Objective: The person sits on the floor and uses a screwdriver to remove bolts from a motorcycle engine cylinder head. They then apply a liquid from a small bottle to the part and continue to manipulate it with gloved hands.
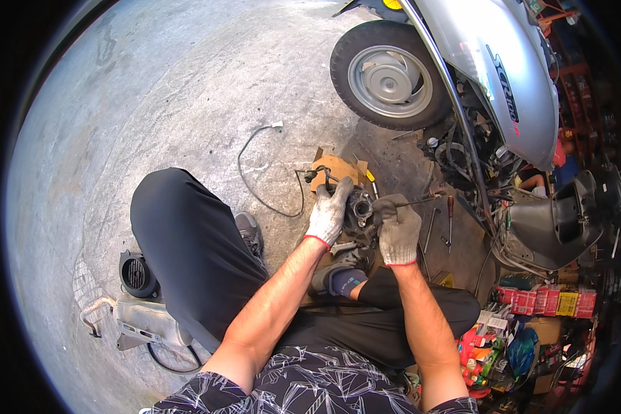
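My left hand, in a white knit work glove with a red cuff, grips the left side of a dark, greasy engine casting with a round bore. A black cable runs from near that hand over the concrete to a white connector plug. At the casting's right side, my right hand, in a dirtier matching glove, holds a thin metal rod-like tool pointing right. Its fingers hide the tool's other end. Behind the casting lies a torn piece of cardboard.
Beyond stands a silver scooter with its rear wheel low to the floor. A red-handled screwdriver and a yellow-handled tool lie near my hands. Left are a black fan cover and an exhaust muffler; boxes crowd the right.
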The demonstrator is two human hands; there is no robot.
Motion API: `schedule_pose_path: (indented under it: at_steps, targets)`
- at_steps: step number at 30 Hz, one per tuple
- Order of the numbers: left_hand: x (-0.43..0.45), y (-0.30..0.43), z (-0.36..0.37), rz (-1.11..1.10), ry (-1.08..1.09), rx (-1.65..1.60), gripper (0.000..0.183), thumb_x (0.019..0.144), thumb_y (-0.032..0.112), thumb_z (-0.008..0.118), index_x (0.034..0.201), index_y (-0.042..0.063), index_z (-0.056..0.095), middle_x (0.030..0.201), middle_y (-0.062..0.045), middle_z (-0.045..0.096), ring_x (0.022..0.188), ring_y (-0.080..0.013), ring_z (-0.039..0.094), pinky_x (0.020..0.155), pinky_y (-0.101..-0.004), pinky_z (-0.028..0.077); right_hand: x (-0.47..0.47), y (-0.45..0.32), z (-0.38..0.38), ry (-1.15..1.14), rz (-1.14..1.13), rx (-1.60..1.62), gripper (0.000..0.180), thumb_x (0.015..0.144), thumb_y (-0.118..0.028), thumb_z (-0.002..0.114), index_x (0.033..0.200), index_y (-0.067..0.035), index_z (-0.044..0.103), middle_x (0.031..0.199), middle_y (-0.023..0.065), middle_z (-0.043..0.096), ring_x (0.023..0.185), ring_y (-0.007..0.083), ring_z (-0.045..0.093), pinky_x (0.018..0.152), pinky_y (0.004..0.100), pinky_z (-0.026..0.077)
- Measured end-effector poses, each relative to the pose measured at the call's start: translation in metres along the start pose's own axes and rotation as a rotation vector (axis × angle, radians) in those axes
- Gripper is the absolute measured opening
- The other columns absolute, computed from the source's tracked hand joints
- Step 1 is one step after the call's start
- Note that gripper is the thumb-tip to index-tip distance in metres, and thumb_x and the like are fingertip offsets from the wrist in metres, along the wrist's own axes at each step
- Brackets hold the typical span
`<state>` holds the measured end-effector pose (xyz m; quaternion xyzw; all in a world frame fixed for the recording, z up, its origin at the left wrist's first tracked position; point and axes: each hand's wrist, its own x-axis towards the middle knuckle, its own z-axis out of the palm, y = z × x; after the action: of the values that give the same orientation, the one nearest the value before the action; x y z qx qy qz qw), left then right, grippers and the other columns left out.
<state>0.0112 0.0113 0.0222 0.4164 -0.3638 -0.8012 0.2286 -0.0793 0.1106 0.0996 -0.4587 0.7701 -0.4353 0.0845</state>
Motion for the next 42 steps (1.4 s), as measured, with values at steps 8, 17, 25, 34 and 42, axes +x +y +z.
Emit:
schedule_pose_path:
  at_steps: [8,17,25,34,42]
  targets:
    - [0.004,-0.011,0.001,-0.021,0.053,-0.091,0.078,0.091,0.055,0.063,0.132,-0.010,0.045,0.117,-0.021,0.062,0.103,-0.0232,0.064,0.088,-0.0363,0.053,0.000,0.000,0.011,0.021,0.079,0.062,0.025,0.088,0.011,0.045,0.091,-0.001,0.067,0.079,0.0039,0.070,0.066,0.0065,0.058,0.058,0.0226,0.044]
    - [0.002,-0.007,0.001,0.010,0.045,0.057,0.079,0.091,0.055,0.063,0.131,-0.011,0.045,0.117,-0.022,0.062,0.103,-0.0235,0.064,0.088,-0.0346,0.053,-0.007,0.007,0.008,0.062,0.107,0.119,0.015,0.096,-0.008,0.056,0.092,-0.001,0.069,0.080,0.0046,0.068,0.069,0.0113,0.061,0.063,0.0269,0.047]
    - [0.000,-0.006,0.002,-0.017,0.012,0.018,0.080,0.092,0.055,0.062,0.132,-0.012,0.043,0.121,-0.024,0.060,0.110,-0.0240,0.062,0.091,-0.0348,0.052,-0.007,0.006,0.003,0.065,-0.038,-0.037,0.014,0.094,-0.007,0.057,0.093,0.001,0.068,0.084,0.0071,0.068,0.076,0.0150,0.065,0.072,0.0286,0.051]
    - [0.009,-0.015,0.001,0.020,0.035,0.033,0.090,0.088,0.063,0.062,0.131,-0.013,0.043,0.118,-0.030,0.063,0.108,-0.0303,0.065,0.092,-0.0370,0.050,-0.003,0.008,0.003,0.045,-0.137,-0.137,0.015,0.089,0.001,0.054,0.092,0.002,0.069,0.086,0.0085,0.069,0.079,0.0165,0.066,0.073,0.0283,0.051]
    - [0.008,-0.014,0.001,0.026,0.076,0.082,0.074,0.092,0.051,0.063,0.129,-0.011,0.046,0.112,-0.022,0.065,0.099,-0.0215,0.065,0.084,-0.0329,0.053,-0.005,0.003,0.003,-0.010,-0.077,-0.111,0.019,0.083,0.006,0.050,0.090,0.002,0.068,0.082,0.0088,0.067,0.075,0.0159,0.066,0.069,0.0264,0.050]
